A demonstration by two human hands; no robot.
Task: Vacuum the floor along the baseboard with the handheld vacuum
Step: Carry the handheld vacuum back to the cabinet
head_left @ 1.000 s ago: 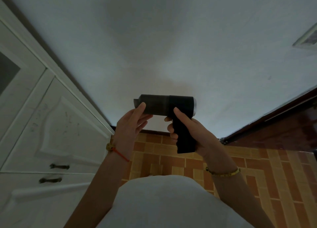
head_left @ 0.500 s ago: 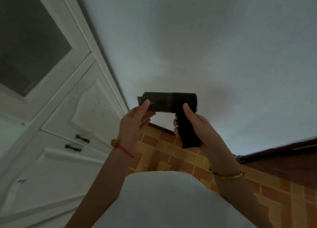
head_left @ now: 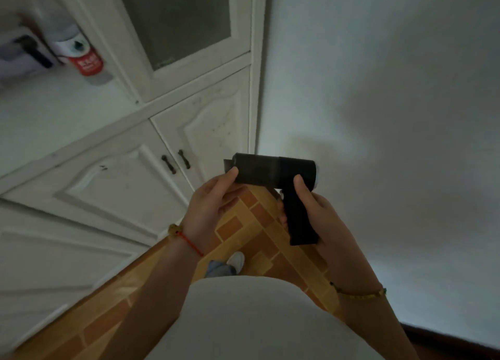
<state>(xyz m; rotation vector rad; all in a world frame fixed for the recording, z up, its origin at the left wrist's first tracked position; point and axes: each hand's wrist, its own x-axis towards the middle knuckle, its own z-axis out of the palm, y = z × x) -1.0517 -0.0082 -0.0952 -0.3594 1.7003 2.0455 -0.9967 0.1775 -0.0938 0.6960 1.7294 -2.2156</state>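
The handheld vacuum (head_left: 273, 170) remained aloft, the right hand (head_left: 322, 219) with fingers clamped on its grip, the left hand (head_left: 208, 211) pinching the barrel end, while the white cabinet (head_left: 189, 121) filled more of the view.

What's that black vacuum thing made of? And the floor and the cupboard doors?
Handheld vacuum: probably plastic, smooth matte black shell. Floor: orange and tan blocks with pale joints, likely tile, maybe printed vinyl. Cupboard doors: seemingly white-painted wood, given the moulded panels; handles look like dark metal.

Left hand (head_left: 211, 211) pinches, right hand (head_left: 324, 216) grips, both raised.
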